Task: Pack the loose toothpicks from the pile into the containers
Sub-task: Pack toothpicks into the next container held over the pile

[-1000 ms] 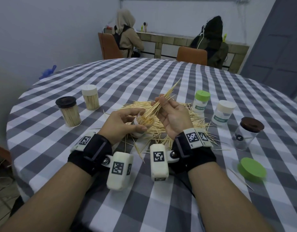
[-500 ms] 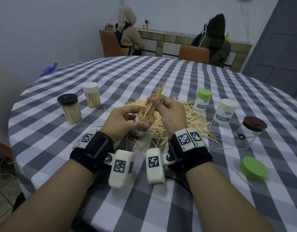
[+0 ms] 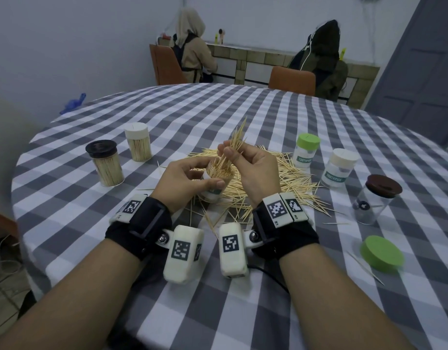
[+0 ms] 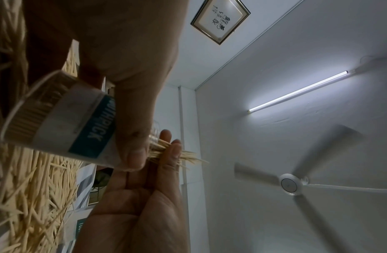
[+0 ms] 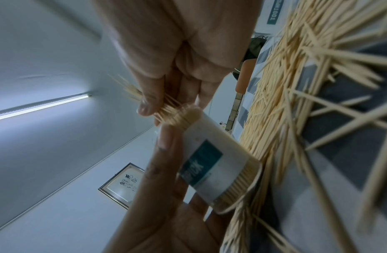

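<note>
1. Both forearms reach forward side by side, each wrist wrapped in a black strap carrying white tagged camera blocks.
2. The left hand [image 3: 190, 181] is curled, thumb across the front and fingers behind, its grip closed round an open toothpick container [image 3: 214, 184].
3. The right hand [image 3: 253, 173] is raised just beside it, palm turned inward.
4. Its thumb and fingertips [image 5: 148, 104] pinch a bundle of toothpicks [image 3: 234, 147] that stands tilted, its lower ends in the container's mouth.

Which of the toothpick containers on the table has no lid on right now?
The labelled container gripped by the left hand, where the right hand feeds toothpicks; the five standing ones are capped.
</note>
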